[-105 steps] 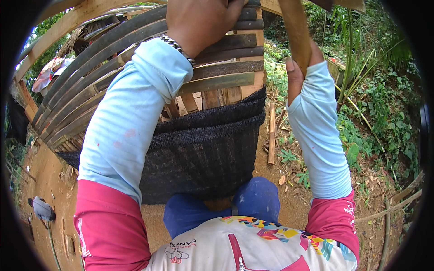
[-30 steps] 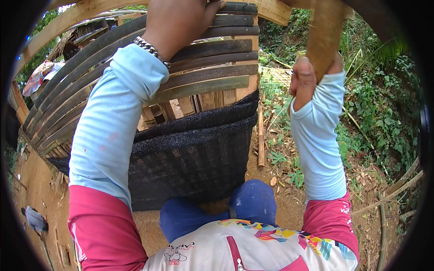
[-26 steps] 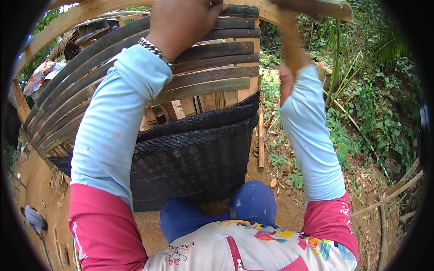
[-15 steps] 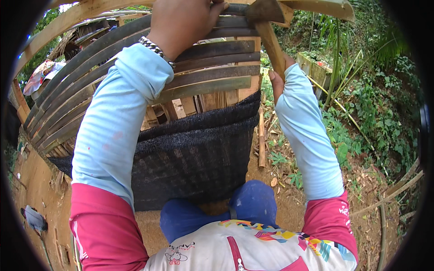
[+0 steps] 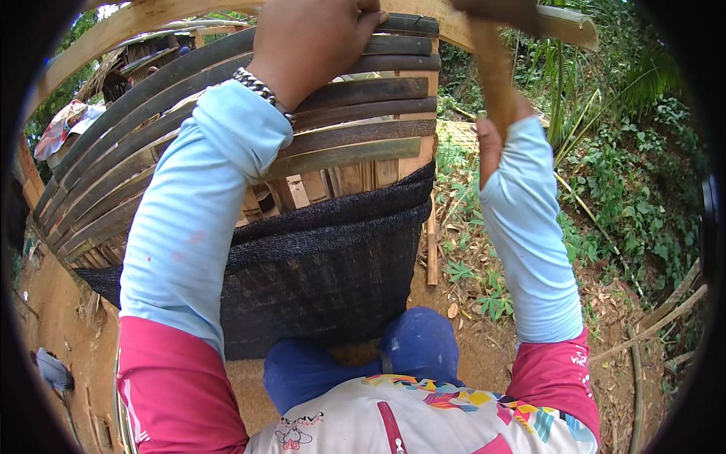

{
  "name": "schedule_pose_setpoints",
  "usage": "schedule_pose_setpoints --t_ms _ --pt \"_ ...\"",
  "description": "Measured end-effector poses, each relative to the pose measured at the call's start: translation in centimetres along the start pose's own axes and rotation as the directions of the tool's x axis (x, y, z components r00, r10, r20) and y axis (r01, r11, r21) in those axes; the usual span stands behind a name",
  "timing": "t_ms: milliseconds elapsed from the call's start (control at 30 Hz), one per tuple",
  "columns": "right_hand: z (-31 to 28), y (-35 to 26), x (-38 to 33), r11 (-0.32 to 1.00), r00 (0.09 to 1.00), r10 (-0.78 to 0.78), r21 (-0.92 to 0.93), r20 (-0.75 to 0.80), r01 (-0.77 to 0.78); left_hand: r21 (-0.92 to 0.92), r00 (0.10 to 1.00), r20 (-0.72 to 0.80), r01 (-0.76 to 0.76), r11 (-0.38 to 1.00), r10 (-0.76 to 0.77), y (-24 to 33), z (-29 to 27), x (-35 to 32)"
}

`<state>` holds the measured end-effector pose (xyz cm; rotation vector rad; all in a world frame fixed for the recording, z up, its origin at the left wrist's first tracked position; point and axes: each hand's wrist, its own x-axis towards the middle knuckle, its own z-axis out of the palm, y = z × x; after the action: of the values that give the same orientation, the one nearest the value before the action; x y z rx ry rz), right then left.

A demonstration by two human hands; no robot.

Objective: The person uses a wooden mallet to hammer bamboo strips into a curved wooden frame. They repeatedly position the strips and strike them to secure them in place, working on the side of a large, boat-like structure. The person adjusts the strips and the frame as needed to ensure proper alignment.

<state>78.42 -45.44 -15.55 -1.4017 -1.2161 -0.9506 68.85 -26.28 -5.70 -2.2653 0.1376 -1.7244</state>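
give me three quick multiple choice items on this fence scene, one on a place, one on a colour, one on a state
1. Where does the left hand rest?
A. on the top slats
B. on the ground
C. on the netting

2. What colour is the netting hung over the lower fence?
A. white
B. black
C. orange

3. How is the right hand engaged?
A. open and empty
B. flat on the netting
C. closed around a wooden handle

Answers:
1 A, the hand lies across the upper slats near the top rail.
2 B, the mesh is dark black below the slats.
3 C, the grip wraps the handle, which rises toward the top rail.
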Motion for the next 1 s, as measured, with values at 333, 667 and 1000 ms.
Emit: schedule_pose_setpoints --t_ms 333,667,1000 --pt "-4.5 -2.2 0.8 0.984 0.987 0.047 0.175 -0.155 -0.020 0.003 0.996 -0.035 -0.080 0.997 0.080 -0.5 -0.3 -0.1" --pt "-4.5 -2.5 1.3 0.982 0.991 0.018 0.190 -0.133 0.008 0.045 0.989 -0.066 -0.128 0.991 0.131 -0.7 -0.2 -0.1" --pt "-2.9 -1.1 0.4 0.997 0.982 0.021 0.072 -0.188 -0.008 0.095 0.994 -0.017 -0.102 0.990 0.104 -0.9 -0.1 -0.1"
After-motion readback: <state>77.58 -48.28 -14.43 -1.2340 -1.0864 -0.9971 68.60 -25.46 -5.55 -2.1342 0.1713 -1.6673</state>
